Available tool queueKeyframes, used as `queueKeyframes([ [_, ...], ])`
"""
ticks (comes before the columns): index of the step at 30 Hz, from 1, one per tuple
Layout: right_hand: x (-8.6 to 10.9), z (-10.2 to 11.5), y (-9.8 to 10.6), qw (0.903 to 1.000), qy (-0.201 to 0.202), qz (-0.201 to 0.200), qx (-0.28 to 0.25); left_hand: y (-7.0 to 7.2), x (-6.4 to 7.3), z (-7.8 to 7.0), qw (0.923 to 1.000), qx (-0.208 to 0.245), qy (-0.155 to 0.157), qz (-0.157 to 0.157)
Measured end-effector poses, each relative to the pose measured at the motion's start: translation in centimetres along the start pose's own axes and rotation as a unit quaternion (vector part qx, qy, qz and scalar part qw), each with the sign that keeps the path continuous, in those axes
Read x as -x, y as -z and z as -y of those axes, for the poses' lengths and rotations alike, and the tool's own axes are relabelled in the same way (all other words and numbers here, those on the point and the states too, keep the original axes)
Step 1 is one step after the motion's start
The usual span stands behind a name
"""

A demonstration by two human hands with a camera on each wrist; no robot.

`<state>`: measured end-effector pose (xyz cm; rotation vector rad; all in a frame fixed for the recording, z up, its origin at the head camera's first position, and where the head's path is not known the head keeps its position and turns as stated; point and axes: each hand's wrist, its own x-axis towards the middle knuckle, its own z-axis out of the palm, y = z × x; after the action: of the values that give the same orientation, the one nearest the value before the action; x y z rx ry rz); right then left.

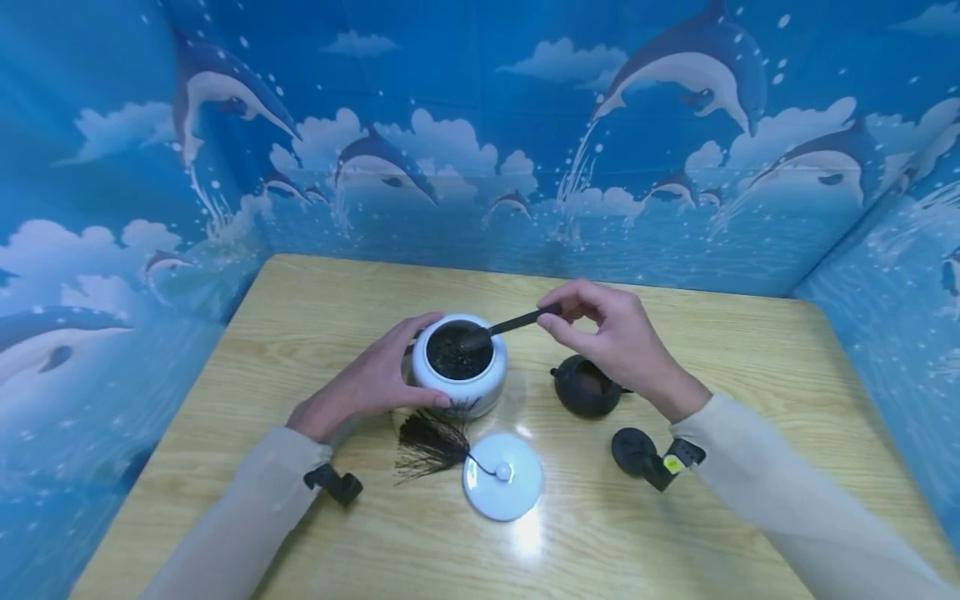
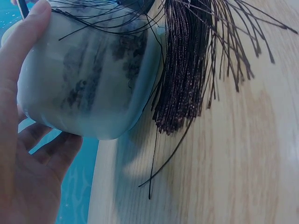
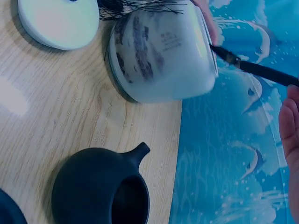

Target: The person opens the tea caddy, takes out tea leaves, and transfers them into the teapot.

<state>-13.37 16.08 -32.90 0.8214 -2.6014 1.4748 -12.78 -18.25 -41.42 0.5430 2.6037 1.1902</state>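
Observation:
My left hand [image 1: 390, 371] grips the side of a white ceramic jar [image 1: 480, 385], thumb at the front and fingers behind. Dark loose tea leaves [image 1: 450, 354] fill part of the jar, and its wall carries a dark ink-style painting [image 3: 140, 46]. Between thumb and fingers my right hand [image 1: 603, 329] pinches the handle of a black tea scoop [image 1: 521, 321]. The scoop slants down to the left, its head inside the jar mouth over the leaves. Below my right hand stands a small black teapot [image 1: 585, 392], its top uncovered and its spout toward the jar.
In front of the jar lies its white lid [image 1: 510, 492] with a round knob. A dark tassel [image 2: 182, 70] is tied to the lid by a cord and spreads beside the jar. The black teapot lid [image 1: 630, 446] rests near my right wrist. A dolphin-print curtain [image 1: 465, 208] surrounds the wooden table [image 1: 600, 533].

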Motion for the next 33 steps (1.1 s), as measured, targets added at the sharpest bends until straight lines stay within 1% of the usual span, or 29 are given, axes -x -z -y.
queueKeyframes([
  [5,-0.6,0.5,-1.0,0.9992,0.013,0.010,0.037,0.0,0.0,0.1,1.0000,-0.003,-0.002,-0.001],
  [9,-0.9,0.6,-1.7,0.9981,0.021,0.019,0.055,0.0,0.0,0.1,1.0000,-0.003,-0.006,-0.002],
  [17,-1.5,0.2,-3.2,0.9976,0.012,0.042,0.054,0.0,0.1,0.2,0.9999,0.013,-0.002,0.001],
  [22,-1.7,-0.1,-4.0,0.9976,0.010,0.047,0.051,-0.1,0.1,0.2,0.9999,0.017,-0.001,0.001],
  [26,-1.8,-0.3,-4.5,0.9984,-0.003,0.040,0.038,-0.1,0.2,0.2,0.9998,0.018,-0.003,0.000],
  [33,-1.4,-1.1,-5.5,0.9972,-0.055,0.045,0.023,-0.1,0.1,0.3,0.9998,0.018,-0.006,-0.003],
])
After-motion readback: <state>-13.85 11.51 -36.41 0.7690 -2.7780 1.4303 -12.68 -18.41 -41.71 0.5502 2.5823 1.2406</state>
